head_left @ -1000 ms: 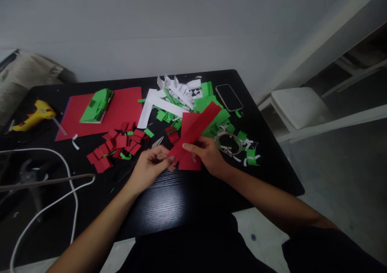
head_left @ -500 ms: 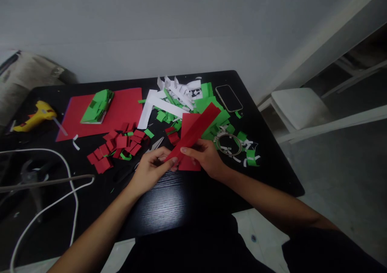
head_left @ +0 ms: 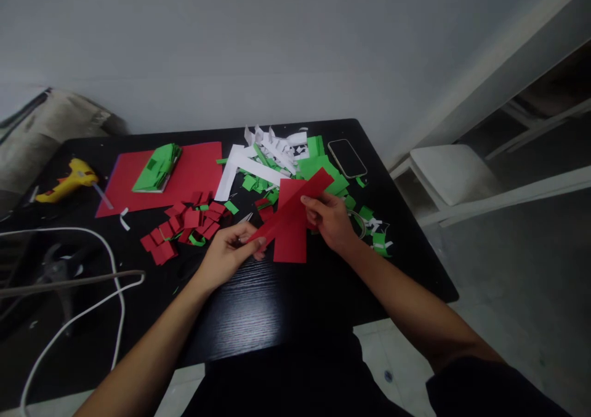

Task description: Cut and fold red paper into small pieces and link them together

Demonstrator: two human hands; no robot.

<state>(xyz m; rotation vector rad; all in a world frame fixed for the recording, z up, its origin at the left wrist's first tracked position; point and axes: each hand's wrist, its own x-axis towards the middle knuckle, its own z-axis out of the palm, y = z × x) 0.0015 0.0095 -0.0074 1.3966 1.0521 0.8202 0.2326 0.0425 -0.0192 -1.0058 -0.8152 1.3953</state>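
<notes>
Between my two hands a folded strip of red paper [head_left: 292, 206] runs slantwise. My left hand [head_left: 233, 247] pinches its lower left end between thumb and fingers. Toward the upper right end, my right hand [head_left: 330, 220] grips the strip's edge, thumb on top. Beneath the strip a wider red paper piece [head_left: 290, 244] lies on the black table, partly covered. A heap of small folded red paper pieces [head_left: 191, 220] is left of my left hand. Scissors [head_left: 247, 217] show only their tip beside that hand. Green paper pieces [head_left: 318, 164] lie beyond my right hand.
A phone [head_left: 347, 158] lies at the back right. White paper scraps [head_left: 277, 143] are piled at the back. A red sheet [head_left: 198, 170] carries a green paper stack [head_left: 159, 167]. A yellow glue gun [head_left: 69, 182] and white cable [head_left: 113, 263] occupy the left; a ring [head_left: 359, 223] is partly hidden.
My right hand has slid up and right along the red strip, away from my left hand, which still pinches the lower end. The view has shifted slightly.
</notes>
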